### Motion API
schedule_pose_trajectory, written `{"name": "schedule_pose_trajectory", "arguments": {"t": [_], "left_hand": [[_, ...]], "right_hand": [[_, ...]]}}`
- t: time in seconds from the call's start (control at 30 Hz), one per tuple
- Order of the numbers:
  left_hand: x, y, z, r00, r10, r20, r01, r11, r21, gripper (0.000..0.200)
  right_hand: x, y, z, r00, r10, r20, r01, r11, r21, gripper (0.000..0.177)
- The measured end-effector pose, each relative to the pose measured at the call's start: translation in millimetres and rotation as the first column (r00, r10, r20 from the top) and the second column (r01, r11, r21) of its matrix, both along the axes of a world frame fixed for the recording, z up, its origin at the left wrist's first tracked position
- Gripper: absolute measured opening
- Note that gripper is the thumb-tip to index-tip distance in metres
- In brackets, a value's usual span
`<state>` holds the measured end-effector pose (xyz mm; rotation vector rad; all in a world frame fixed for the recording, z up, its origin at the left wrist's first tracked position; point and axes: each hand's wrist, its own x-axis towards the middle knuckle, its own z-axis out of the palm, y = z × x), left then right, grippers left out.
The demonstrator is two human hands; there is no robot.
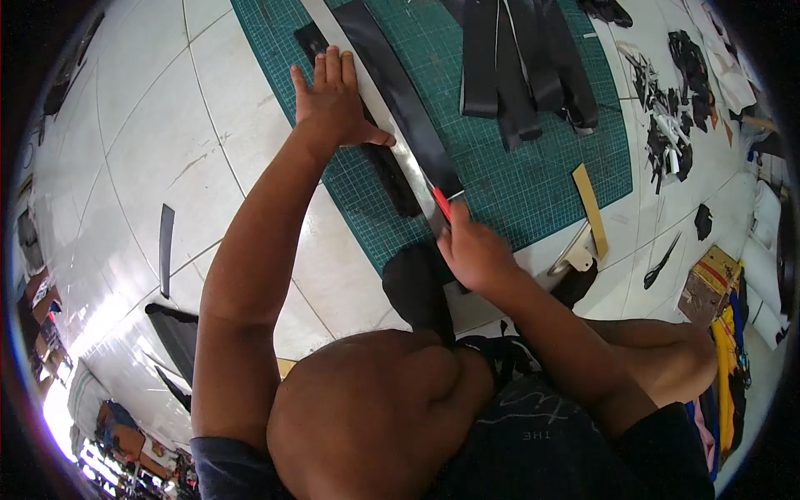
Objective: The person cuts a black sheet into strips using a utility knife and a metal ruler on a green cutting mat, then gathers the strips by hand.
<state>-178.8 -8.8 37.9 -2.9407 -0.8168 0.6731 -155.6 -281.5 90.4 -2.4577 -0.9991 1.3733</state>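
Observation:
My left hand (332, 104) lies flat with fingers spread, pressing on a long metal ruler (369, 87) and a dark strip beside it. In my right hand (479, 252) is a red-handled utility knife (442, 202), its tip end at the ruler's right edge. A black strip of leather-like material (404, 100) runs along that edge. Left of the ruler, a dark, narrow bar-like piece (390, 183) passes partly beneath my left hand. All of this rests on a green cutting mat (508, 196) with grid lines.
Several black strips (521, 75) lie at the mat's upper right. A tan flat strip (590, 212) and a metal clip-like piece (573, 252) sit near its lower right edge. Scissors (662, 262), black scraps (667, 125) and a worn box (711, 283) are on the tiled floor (250, 125).

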Motion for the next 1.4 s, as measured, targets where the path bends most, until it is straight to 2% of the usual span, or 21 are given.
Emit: {"name": "schedule_pose_trajectory", "arguments": {"t": [0.1,0.2,0.27,0.37,0.47,0.57,0.73,0.87,0.97,1.07,1.13,1.27,1.4], "left_hand": [[0.0,1.9,-1.8,1.0,0.004,-0.001,-0.004,1.0,-0.013,0.151],[-4.2,3.5,-8.2,0.992,-0.001,0.123,0.004,1.0,-0.026,0.154],[-2.5,4.0,-7.2,0.996,0.004,0.092,-0.001,0.999,-0.034,0.154],[-0.5,2.6,2.4,0.999,-0.001,0.043,0.004,0.999,-0.053,0.153],[-2.8,2.2,5.6,1.0,-0.01,-0.014,0.009,0.998,-0.054,0.151],[-2.7,6.5,6.4,1.0,-0.008,-0.004,0.008,0.997,-0.077,0.148],[3.2,19.5,4.3,0.997,0.027,0.071,-0.017,0.991,-0.135,0.13],[1.6,21.2,7.7,0.995,0.047,0.09,-0.034,0.99,-0.14,0.119],[4.9,20.3,8.3,0.995,0.056,0.086,-0.044,0.99,-0.136,0.119],[5.0,20.0,1.7,0.993,0.033,0.115,-0.029,0.999,-0.038,0.121],[7.2,22.8,1.4,0.993,0.05,0.106,-0.043,0.997,-0.068,0.121],[3.6,25.4,-3.2,0.983,0.091,0.156,-0.071,0.989,-0.13,0.122],[2.4,24.0,-0.3,0.985,0.086,0.149,-0.071,0.992,-0.102,0.118]], "right_hand": [[-12.8,-43.1,3.8,1.0,0.0,-0.019,0.0,1.0,-0.016,0.027],[-19.7,-58.3,5.4,1.0,0.024,-0.015,-0.026,0.997,-0.078,0.026],[-17.8,-61.8,6.3,1.0,0.027,-0.003,-0.027,0.995,-0.096,0.026],[-15.9,-67.9,6.3,1.0,0.022,0.019,-0.021,0.999,-0.042,0.027],[-5.3,-57.5,41.9,0.995,0.074,0.066,-0.076,0.997,0.031,0.028],[8.0,-32.1,54.8,0.994,-0.015,0.108,-0.001,0.99,0.144,0.031],[37.0,50.6,-0.8,0.987,-0.059,0.147,0.021,0.968,0.249,0.033],[35.9,100.8,-24.1,0.969,-0.025,0.245,-0.031,0.974,0.224,0.031],[30.9,107.8,-37.5,0.958,-0.009,0.287,-0.051,0.978,0.203,0.03],[28.4,107.9,-41.8,0.957,-0.018,0.29,-0.044,0.978,0.204,0.03],[29.0,106.7,-42.6,0.971,-0.043,0.237,-0.009,0.977,0.215,0.03],[28.2,105.6,-44.2,0.964,-0.01,0.266,-0.046,0.978,0.205,0.029],[29.1,106.7,-42.3,0.963,-0.003,0.268,-0.05,0.981,0.19,0.029]]}}
